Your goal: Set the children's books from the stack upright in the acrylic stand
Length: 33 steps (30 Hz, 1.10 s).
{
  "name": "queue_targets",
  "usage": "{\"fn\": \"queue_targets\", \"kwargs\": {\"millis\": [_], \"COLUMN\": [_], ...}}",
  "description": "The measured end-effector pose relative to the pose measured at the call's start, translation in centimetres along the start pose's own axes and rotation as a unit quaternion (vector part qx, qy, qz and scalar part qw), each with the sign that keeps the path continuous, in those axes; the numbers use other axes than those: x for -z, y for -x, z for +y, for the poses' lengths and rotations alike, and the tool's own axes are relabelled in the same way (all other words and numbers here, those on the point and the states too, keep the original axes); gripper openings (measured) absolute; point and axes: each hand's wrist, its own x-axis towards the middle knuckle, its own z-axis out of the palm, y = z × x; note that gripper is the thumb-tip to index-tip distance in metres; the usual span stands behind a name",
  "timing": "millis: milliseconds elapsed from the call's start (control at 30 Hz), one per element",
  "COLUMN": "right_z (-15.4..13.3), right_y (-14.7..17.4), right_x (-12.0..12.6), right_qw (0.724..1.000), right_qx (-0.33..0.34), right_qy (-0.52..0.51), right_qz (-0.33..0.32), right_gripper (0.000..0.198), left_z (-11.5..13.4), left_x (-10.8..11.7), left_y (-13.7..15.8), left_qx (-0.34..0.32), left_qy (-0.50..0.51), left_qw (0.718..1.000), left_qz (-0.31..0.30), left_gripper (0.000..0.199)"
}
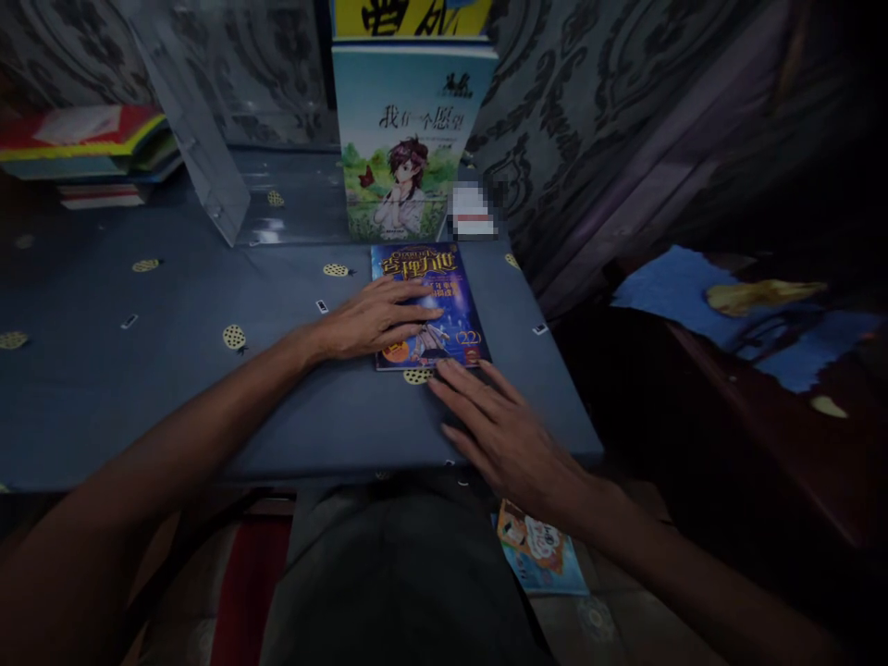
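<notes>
A blue-purple book point(450, 277) with gold lettering and the number 22 lies flat on the table, its cover facing up. Across its left side and middle rests my left hand point(378, 319), fingers stretched out on the cover. My right hand point(489, 421) is at the book's lower right edge, its fingers extended and the fingertips at or near that edge; whether they touch it I cannot tell. Just behind the book, a pale green and teal book point(409, 102) with a drawn figure stands upright in a clear plastic holder point(215, 185). A yellow book point(416, 18) shows above it.
The table point(173, 398) wears a blue-grey cloth with a pineapple print. Stacked books point(83, 148) sit at the far left. A small booklet point(541, 550) lies below the table's front edge, on the right. Blue cloth point(666, 287) lies at the right, beyond the table.
</notes>
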Motion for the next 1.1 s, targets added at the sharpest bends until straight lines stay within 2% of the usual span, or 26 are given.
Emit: {"fn": "queue_targets", "kwargs": {"millis": [200,333,433,600,833,967,1100], "right_z": [1.4,2.1,3.2,6.1,10.3,11.7,12.4], "right_y": [2.2,1.5,0.4,-2.6,-9.1,-12.3,-14.3], "right_x": [0.4,0.8,0.9,0.3,0.8,1.5,0.9], "right_qw": [0.996,0.992,0.99,0.988,0.989,0.984,0.978], "right_qx": [-0.048,-0.044,-0.053,-0.096,-0.118,-0.164,-0.204], "right_qy": [0.034,0.03,0.014,0.006,-0.027,-0.028,0.001], "right_qz": [0.069,0.118,0.131,0.12,0.091,0.062,0.049], "right_gripper": [0.045,0.038,0.038,0.04,0.039,0.035,0.039], "left_z": [0.1,0.4,0.6,0.9,1.2,1.3,1.6], "left_x": [0.1,0.0,-0.2,-0.1,0.2,0.3,0.6], "left_y": [0.1,0.3,0.4,0.4,0.2,0.1,-0.1], "left_qx": [0.004,0.006,0.007,0.017,0.028,0.027,0.041], "left_qy": [-0.016,-0.023,-0.028,-0.029,-0.037,-0.042,-0.041], "left_qw": [1.0,1.0,0.999,0.999,0.999,0.998,0.998], "left_qz": [0.001,0.009,0.025,0.026,0.025,0.023,0.018], "left_gripper": [0.044,0.044,0.043,0.044,0.043,0.043,0.042]}}
